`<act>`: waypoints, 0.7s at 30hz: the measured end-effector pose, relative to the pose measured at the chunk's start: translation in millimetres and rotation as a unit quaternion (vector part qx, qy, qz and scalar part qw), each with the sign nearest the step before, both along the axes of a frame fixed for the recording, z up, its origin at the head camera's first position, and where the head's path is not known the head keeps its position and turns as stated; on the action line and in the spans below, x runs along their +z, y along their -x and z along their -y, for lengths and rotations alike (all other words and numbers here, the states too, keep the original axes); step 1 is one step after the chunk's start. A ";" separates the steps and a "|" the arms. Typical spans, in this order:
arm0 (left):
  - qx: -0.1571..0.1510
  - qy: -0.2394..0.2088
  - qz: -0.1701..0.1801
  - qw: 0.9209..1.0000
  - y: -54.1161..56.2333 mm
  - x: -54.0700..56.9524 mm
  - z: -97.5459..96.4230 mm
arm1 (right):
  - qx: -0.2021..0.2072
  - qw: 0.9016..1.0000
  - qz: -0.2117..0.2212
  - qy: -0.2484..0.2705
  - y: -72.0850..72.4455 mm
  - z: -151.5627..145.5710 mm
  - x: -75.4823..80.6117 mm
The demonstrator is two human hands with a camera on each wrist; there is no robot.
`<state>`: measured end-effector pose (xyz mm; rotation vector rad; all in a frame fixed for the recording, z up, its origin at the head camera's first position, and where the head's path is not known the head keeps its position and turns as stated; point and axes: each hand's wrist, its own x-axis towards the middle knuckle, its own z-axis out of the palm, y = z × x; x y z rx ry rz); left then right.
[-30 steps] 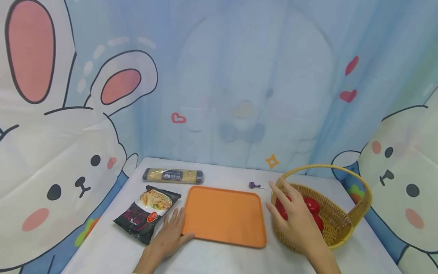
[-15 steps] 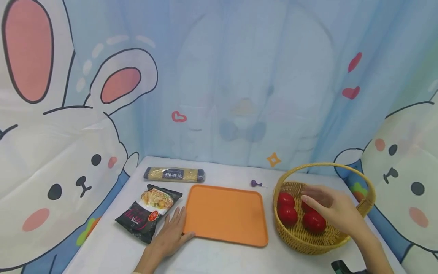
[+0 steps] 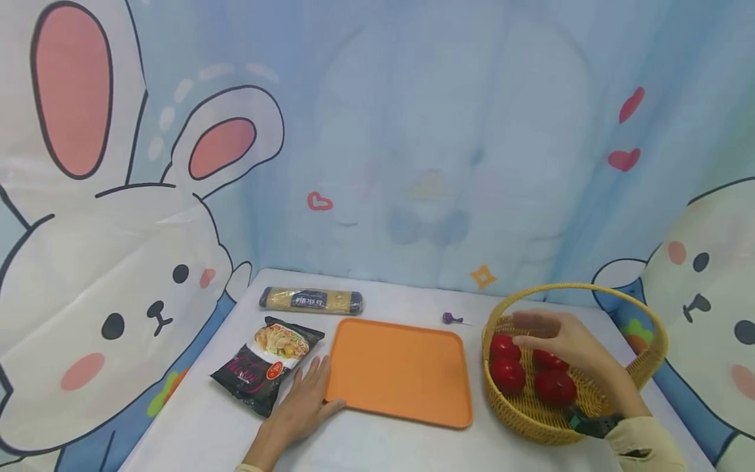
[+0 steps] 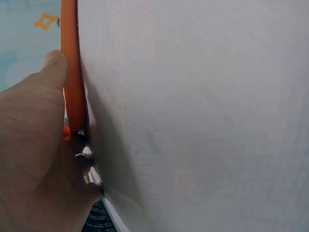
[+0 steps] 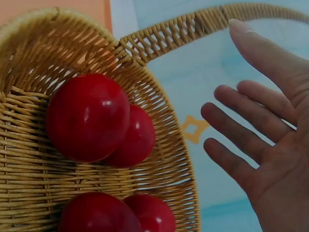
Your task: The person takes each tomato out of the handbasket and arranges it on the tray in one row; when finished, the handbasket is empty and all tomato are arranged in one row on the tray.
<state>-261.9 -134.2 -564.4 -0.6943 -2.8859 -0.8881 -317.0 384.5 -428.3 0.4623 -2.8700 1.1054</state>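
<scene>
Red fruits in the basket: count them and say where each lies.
4, all in the basket: front-left fruit, back-left fruit, front-right fruit and back-right fruit in the head view. The right hand hides part of the basket, so another could be concealed.

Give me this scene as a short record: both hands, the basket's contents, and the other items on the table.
Left hand: touching the near left corner of the orange tray
Right hand: above the wicker basket, holding nothing
Basket contents: four round red fruits
Left of tray: black food packet
Far side, left: "la sicilia" packet
Far side, right: small purple lollipop
Surface: white table
</scene>
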 end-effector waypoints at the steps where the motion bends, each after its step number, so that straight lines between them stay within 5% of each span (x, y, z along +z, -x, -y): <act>1: -0.002 0.001 0.000 1.000 1.0 0.0 -1.1 | 0.002 1.000 -0.009 -0.001 2.3 -1.7 -1.3; 8: 0.002 0.018 0.036 0.999 2.0 2.9 -6.1 | -0.002 0.999 0.012 0.044 14.1 -8.7 -27.7; 16: 0.013 0.015 0.011 1.000 3.2 -6.5 -1.5 | 0.007 0.994 0.045 0.102 29.8 -8.0 -58.0; 21: 0.005 0.007 -0.001 1.000 3.5 -7.0 0.0 | -0.035 0.995 0.055 0.072 32.1 -7.7 -66.1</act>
